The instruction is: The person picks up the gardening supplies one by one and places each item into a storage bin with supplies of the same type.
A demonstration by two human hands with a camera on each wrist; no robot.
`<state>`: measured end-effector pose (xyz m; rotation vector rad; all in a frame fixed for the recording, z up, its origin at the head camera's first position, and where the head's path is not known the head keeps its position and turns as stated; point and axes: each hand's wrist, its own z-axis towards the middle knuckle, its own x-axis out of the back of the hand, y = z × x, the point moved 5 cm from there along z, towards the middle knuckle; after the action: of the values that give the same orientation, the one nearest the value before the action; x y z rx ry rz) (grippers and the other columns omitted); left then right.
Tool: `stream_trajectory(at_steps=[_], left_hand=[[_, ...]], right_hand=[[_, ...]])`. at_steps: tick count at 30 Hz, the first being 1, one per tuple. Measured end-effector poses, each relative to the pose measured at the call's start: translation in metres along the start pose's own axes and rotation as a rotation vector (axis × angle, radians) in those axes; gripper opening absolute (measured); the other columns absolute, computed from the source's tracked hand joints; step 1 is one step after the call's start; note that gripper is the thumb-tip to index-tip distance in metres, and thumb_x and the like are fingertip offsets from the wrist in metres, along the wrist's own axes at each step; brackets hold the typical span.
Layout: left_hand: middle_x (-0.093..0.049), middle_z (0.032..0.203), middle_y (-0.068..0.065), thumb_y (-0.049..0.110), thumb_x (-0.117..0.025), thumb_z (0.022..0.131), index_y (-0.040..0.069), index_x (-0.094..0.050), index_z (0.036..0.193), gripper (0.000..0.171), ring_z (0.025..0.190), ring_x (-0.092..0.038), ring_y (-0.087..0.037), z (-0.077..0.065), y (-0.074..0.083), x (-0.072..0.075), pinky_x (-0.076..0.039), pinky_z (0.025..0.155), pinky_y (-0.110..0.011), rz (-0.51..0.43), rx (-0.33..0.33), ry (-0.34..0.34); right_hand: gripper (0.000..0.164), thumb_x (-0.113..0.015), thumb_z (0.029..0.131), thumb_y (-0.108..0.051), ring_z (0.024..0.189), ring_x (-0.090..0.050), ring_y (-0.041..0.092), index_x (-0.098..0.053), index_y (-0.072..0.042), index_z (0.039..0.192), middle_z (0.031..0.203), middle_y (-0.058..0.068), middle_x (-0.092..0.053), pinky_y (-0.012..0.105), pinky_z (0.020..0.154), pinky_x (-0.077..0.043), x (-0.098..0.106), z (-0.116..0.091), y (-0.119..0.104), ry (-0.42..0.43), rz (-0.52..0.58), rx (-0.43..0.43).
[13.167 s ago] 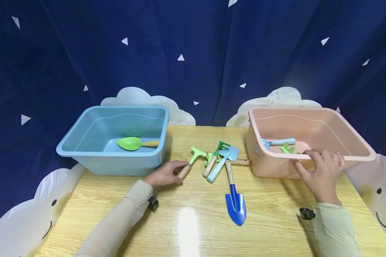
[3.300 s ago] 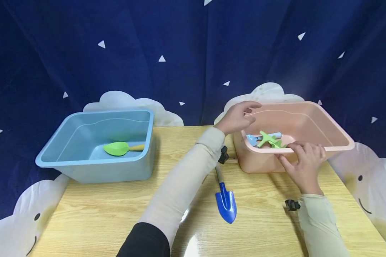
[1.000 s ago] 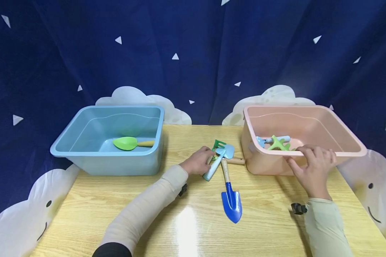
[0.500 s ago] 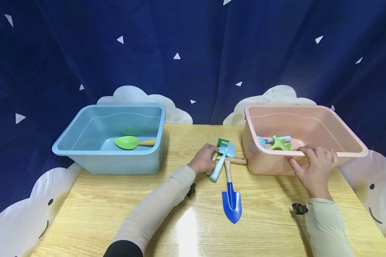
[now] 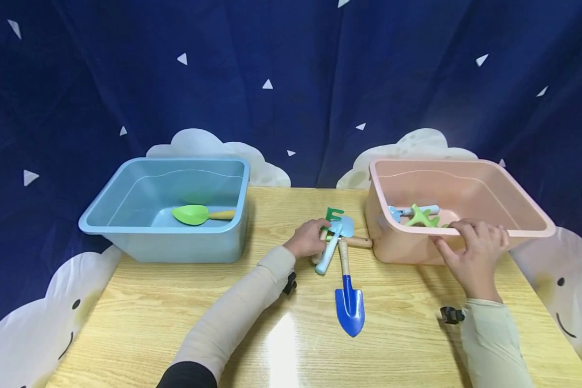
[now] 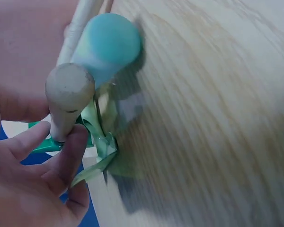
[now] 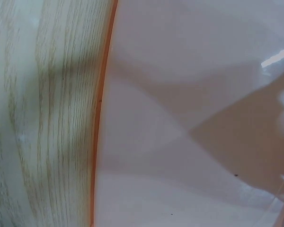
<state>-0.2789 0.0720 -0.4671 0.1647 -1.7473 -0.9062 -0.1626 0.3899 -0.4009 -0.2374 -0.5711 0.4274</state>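
Observation:
My left hand pinches the wooden handle of a small green rake between thumb and fingers, in the tool pile at mid-table. Against it lies a light blue shovel, its handle end showing turquoise in the left wrist view. A blue trowel with a wooden handle points toward me. Another wooden handle reaches toward the pink bin; its head is mostly hidden. My right hand grips the front rim of the pink bin, thumb outside and fingers over the edge.
A blue bin at the left holds a green trowel with a yellow handle. Inside the pink bin are a light blue tool and a light green tool. A dark blue curtain hangs behind the table.
Earlier, my left hand held a light green wooden-handled tool, then reached over the pink bin, where a light green tool now lies. It has since returned to the pile; my right hand keeps its grip.

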Motion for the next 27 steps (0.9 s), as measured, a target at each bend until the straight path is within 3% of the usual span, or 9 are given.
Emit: stream_trajectory(at_steps=[4, 6, 8, 11, 14, 18, 27], left_hand=[[-0.061, 0.134, -0.013, -0.002, -0.059, 0.081, 0.014, -0.054, 0.141, 0.062, 0.085, -0.05, -0.017, -0.001, -0.002, 0.002, -0.042, 0.07, -0.025, -0.106, 0.029, -0.016], [-0.06, 0.134, -0.014, -0.005, -0.057, 0.081, 0.012, -0.055, 0.139, 0.06, 0.077, -0.049, -0.017, -0.002, -0.006, 0.005, -0.04, 0.062, -0.025, -0.219, 0.037, -0.009], [-0.058, 0.135, -0.016, -0.007, -0.055, 0.082, 0.011, -0.057, 0.137, 0.058, 0.075, -0.05, -0.016, -0.003, -0.01, 0.01, -0.041, 0.056, -0.024, -0.329, 0.037, 0.011], [-0.057, 0.135, -0.017, -0.006, -0.053, 0.086, 0.009, -0.058, 0.135, 0.052, 0.083, -0.056, -0.018, -0.006, -0.016, 0.023, -0.044, 0.059, -0.024, -0.455, 0.035, 0.057], [-0.056, 0.134, -0.014, -0.004, -0.052, 0.089, 0.012, -0.058, 0.134, 0.048, 0.091, -0.057, -0.021, -0.01, -0.024, 0.035, -0.046, 0.066, -0.025, -0.502, 0.049, 0.108], [-0.057, 0.131, -0.011, -0.002, -0.052, 0.091, 0.013, -0.061, 0.13, 0.042, 0.086, -0.055, -0.021, -0.014, -0.036, 0.046, -0.046, 0.065, -0.027, -0.545, 0.092, 0.182], [-0.061, 0.127, -0.01, 0.0, -0.053, 0.089, 0.008, -0.063, 0.124, 0.038, 0.079, -0.055, -0.017, -0.017, -0.058, 0.054, -0.044, 0.059, -0.024, -0.559, 0.149, 0.318]], right_hand=[[0.076, -0.06, 0.083, -0.069, 0.1, -0.044, 0.05, -0.066, 0.005, 0.098, 0.098, 0.025, -0.059, 0.066, 0.11, -0.012, 0.0, -0.001, 0.0, 0.002, -0.005, 0.011], [0.077, -0.059, 0.084, -0.07, 0.1, -0.044, 0.05, -0.066, 0.005, 0.098, 0.099, 0.025, -0.059, 0.067, 0.11, -0.011, -0.001, -0.002, 0.0, -0.002, -0.007, 0.011], [0.078, -0.059, 0.083, -0.071, 0.101, -0.045, 0.05, -0.066, 0.005, 0.099, 0.099, 0.025, -0.06, 0.067, 0.11, -0.011, -0.001, -0.002, 0.0, -0.005, -0.009, 0.01], [0.079, -0.058, 0.083, -0.072, 0.102, -0.045, 0.05, -0.066, 0.005, 0.1, 0.1, 0.025, -0.06, 0.067, 0.111, -0.01, -0.001, -0.002, 0.0, -0.009, -0.009, 0.006], [0.079, -0.058, 0.083, -0.072, 0.103, -0.045, 0.05, -0.066, 0.005, 0.1, 0.101, 0.025, -0.06, 0.066, 0.112, -0.009, -0.001, -0.002, 0.001, -0.007, -0.003, 0.003], [0.078, -0.059, 0.083, -0.071, 0.104, -0.045, 0.051, -0.066, 0.004, 0.1, 0.101, 0.025, -0.06, 0.064, 0.114, -0.009, 0.001, 0.0, 0.001, -0.003, -0.008, 0.005], [0.073, -0.06, 0.084, -0.067, 0.102, -0.045, 0.051, -0.066, 0.005, 0.099, 0.101, 0.025, -0.06, 0.063, 0.113, -0.01, 0.0, -0.001, 0.001, -0.005, -0.01, 0.017]])
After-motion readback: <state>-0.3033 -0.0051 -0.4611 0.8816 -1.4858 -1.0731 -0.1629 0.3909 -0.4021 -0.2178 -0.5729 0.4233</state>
